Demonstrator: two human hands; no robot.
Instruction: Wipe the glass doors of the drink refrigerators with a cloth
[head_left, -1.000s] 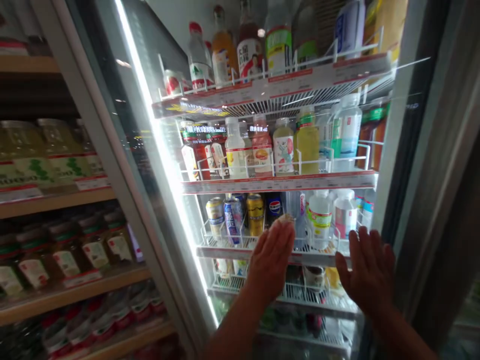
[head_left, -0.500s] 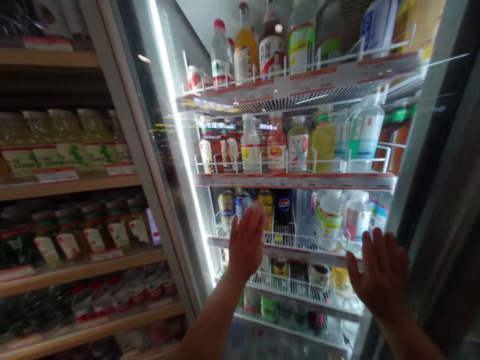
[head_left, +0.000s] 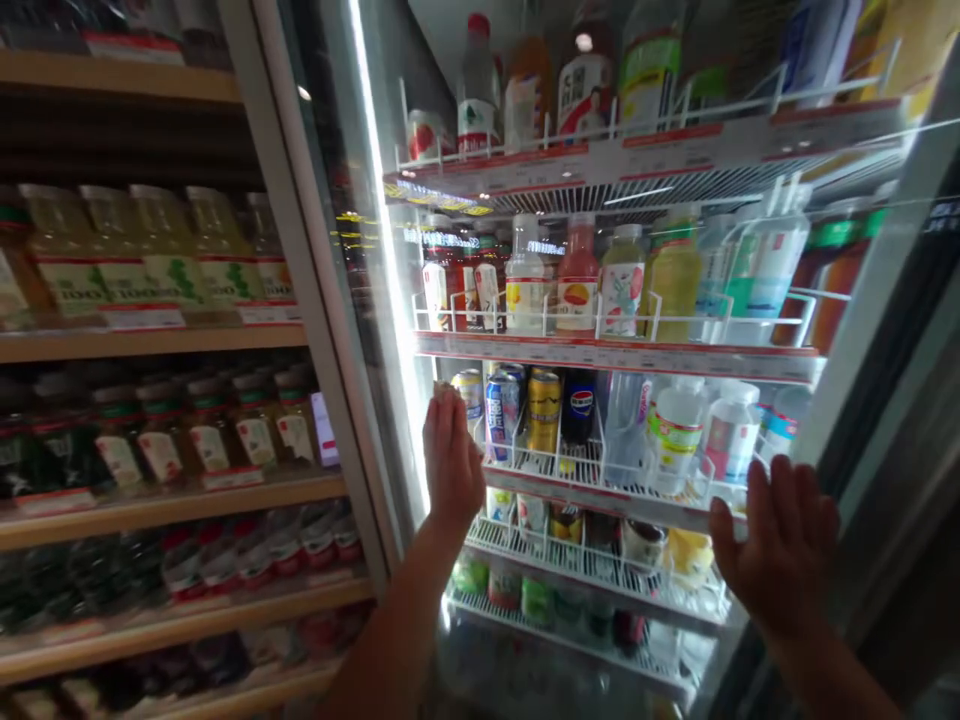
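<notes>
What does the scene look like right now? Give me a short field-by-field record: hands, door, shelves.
left hand: open, palm flat against the glass door, near its lit left edge
right hand: open, fingers spread, flat on the glass near the right frame
cooler shelf at hand height: cans on the left, white bottles on the right
shelf above: juice bottles in a row
left of cooler: wooden shelves with bottled drinks
held items: none

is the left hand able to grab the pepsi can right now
Probably not. The left hand lies flat on the glass door, which looks shut in front of the shelves, so the pepsi can sits behind the pane.
</notes>
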